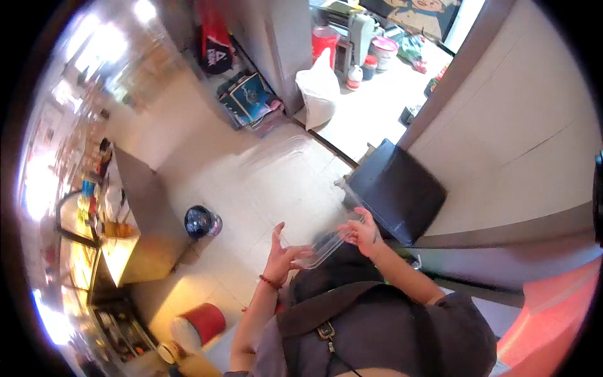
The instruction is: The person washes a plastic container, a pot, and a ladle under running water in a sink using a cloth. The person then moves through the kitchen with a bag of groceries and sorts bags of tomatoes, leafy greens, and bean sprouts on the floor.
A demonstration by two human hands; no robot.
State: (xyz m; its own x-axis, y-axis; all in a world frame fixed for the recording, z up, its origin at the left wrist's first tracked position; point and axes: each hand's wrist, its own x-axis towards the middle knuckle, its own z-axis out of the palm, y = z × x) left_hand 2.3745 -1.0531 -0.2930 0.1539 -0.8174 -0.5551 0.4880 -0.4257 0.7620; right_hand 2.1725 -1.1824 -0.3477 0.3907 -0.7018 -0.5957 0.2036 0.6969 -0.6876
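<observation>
In front of my body I hold a clear plastic container (324, 256), its rim showing between my two hands. My left hand (286, 256) grips its left side with bent fingers, the thumb pointing up and apart; a beaded bracelet sits on that wrist. My right hand (362, 233) has its fingers curled on the right side. Another clear edge runs past the right hand over a black stool (402, 188); I cannot make out whether it belongs to the same container. The plastic is see-through and partly blurred.
A dark round object (198, 222) lies on the floor to the left, near a counter (147, 213). A red cylindrical container (206, 322) is lower left. A white sack (318, 94) stands by the doorway, with bottles and tubs behind. Books (250, 97) are stacked against the wall.
</observation>
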